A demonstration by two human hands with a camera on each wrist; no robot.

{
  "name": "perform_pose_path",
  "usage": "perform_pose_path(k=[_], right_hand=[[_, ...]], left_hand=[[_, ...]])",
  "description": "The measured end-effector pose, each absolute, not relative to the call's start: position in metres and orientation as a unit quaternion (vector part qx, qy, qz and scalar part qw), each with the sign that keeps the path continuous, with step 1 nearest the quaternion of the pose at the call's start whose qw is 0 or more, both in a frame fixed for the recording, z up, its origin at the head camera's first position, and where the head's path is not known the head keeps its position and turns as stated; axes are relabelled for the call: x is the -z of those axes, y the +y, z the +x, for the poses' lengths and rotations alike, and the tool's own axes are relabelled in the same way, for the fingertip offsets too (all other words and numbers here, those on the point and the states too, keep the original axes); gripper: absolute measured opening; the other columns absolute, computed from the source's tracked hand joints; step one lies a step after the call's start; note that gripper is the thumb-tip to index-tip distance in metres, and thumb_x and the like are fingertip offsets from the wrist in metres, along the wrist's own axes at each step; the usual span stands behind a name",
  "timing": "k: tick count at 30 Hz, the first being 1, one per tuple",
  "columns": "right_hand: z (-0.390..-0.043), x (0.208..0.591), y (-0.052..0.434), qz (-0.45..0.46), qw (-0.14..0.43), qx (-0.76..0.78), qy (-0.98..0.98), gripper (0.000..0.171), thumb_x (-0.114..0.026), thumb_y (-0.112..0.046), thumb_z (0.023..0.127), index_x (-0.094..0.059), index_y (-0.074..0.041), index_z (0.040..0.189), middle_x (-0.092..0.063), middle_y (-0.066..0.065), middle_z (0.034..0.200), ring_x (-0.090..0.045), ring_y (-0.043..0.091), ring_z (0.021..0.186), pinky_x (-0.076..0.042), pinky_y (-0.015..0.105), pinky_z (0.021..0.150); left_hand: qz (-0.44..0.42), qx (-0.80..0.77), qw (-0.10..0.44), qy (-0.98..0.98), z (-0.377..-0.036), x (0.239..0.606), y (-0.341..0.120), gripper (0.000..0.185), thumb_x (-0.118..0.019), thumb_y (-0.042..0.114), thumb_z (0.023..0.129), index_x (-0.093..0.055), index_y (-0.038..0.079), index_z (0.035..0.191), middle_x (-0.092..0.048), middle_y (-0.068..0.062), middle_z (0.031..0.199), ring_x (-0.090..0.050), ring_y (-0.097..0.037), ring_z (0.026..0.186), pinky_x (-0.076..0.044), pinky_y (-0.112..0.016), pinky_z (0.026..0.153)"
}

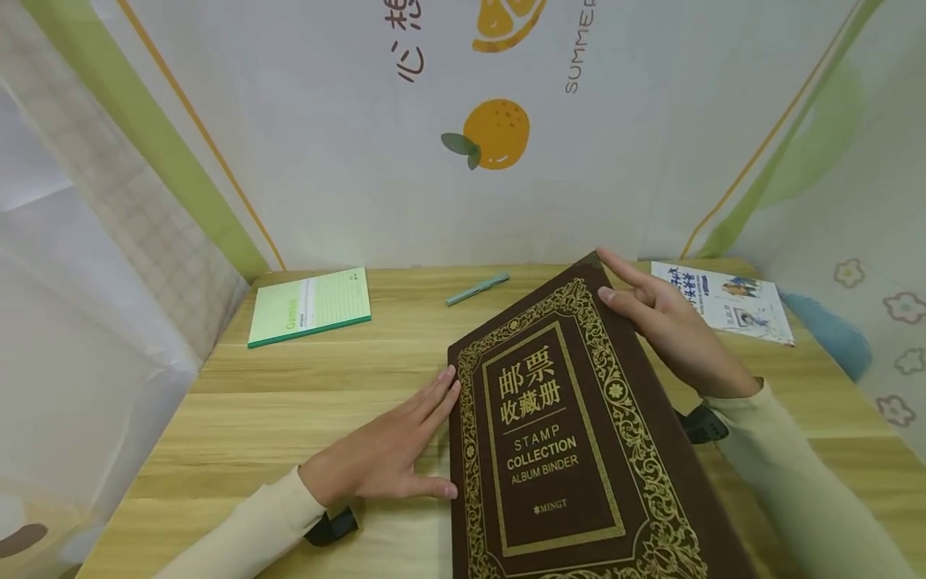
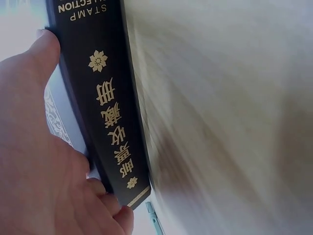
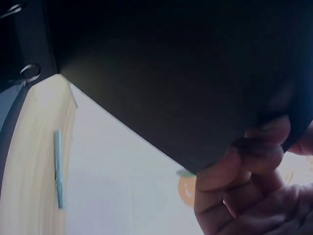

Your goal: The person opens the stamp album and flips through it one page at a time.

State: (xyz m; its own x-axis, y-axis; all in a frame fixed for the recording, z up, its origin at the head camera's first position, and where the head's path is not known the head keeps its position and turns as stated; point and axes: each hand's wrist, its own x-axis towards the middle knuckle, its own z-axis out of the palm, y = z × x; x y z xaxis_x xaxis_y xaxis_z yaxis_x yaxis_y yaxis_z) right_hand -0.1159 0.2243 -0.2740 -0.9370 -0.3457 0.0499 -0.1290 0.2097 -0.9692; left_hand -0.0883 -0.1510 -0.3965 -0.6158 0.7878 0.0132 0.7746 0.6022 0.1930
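Observation:
A dark brown stamp album with gold lettering and an ornate gold border lies in front of me, its right side raised. My right hand grips the front cover at its far right corner, thumb on top. In the right wrist view its fingers curl under the dark inner side of the cover, and a metal binder ring shows inside. My left hand rests against the spine side with fairly straight fingers. The gold-lettered spine appears in the left wrist view, beside that hand's thumb and fingertips.
A green notepad lies at the back left of the wooden table. Behind the album is a pale green pen. At the back right lies a white illustrated booklet, partly behind my right hand. Printed curtains stand behind the table.

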Motion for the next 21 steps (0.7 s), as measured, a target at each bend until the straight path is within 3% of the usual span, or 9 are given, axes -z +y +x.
perform_pose_path(k=[2, 9, 14, 17, 21], right_hand=[[-0.117, 0.271, 0.218, -0.158, 0.090, 0.624, 0.760, 0.063, -0.049, -0.030, 0.108, -0.019, -0.028, 0.163, -0.079, 0.010, 0.094, -0.077, 0.023, 0.091, -0.054, 0.022, 0.096], [-0.121, 0.266, 0.203, -0.186, 0.081, 0.655, 0.728, 0.064, -0.049, -0.028, 0.108, -0.017, -0.021, 0.163, -0.079, 0.007, 0.087, -0.077, 0.018, 0.090, -0.052, 0.020, 0.099], [-0.122, 0.267, 0.190, -0.207, 0.086, 0.697, 0.682, 0.064, -0.046, -0.025, 0.109, -0.013, -0.019, 0.164, -0.080, 0.006, 0.095, -0.077, 0.018, 0.089, -0.060, 0.032, 0.084], [-0.122, 0.267, 0.181, -0.216, 0.083, 0.719, 0.655, 0.064, -0.045, -0.022, 0.109, -0.013, -0.017, 0.164, -0.079, 0.005, 0.095, -0.077, 0.017, 0.085, -0.062, 0.033, 0.075], [-0.123, 0.270, 0.170, -0.261, 0.082, 0.746, 0.608, 0.065, -0.043, -0.020, 0.109, -0.009, -0.012, 0.164, -0.076, 0.000, 0.100, -0.074, 0.012, 0.089, -0.061, 0.028, 0.077]], left_hand=[[0.434, -0.092, 0.040, 0.895, -0.088, 0.397, -0.152, 0.119, -0.045, 0.084, 0.086, 0.008, 0.010, 0.162, 0.013, -0.012, 0.170, -0.001, -0.027, 0.159, -0.027, -0.042, 0.123], [0.418, -0.104, 0.056, 0.901, -0.085, 0.397, -0.153, 0.121, -0.046, 0.085, 0.084, 0.009, 0.012, 0.162, 0.015, -0.009, 0.171, 0.002, -0.023, 0.159, -0.026, -0.042, 0.124], [0.415, -0.107, 0.059, 0.902, -0.084, 0.396, -0.154, 0.121, -0.045, 0.086, 0.084, 0.009, 0.011, 0.162, 0.015, -0.009, 0.170, 0.001, -0.024, 0.159, -0.025, -0.042, 0.124], [0.415, -0.102, 0.058, 0.902, -0.083, 0.396, -0.155, 0.121, -0.043, 0.087, 0.084, 0.008, 0.010, 0.162, 0.014, -0.010, 0.170, 0.000, -0.024, 0.159, -0.023, -0.041, 0.124], [0.416, -0.099, 0.053, 0.902, -0.082, 0.395, -0.156, 0.120, -0.043, 0.086, 0.084, 0.005, 0.008, 0.162, 0.012, -0.012, 0.170, -0.001, -0.026, 0.159, -0.021, -0.040, 0.125]])
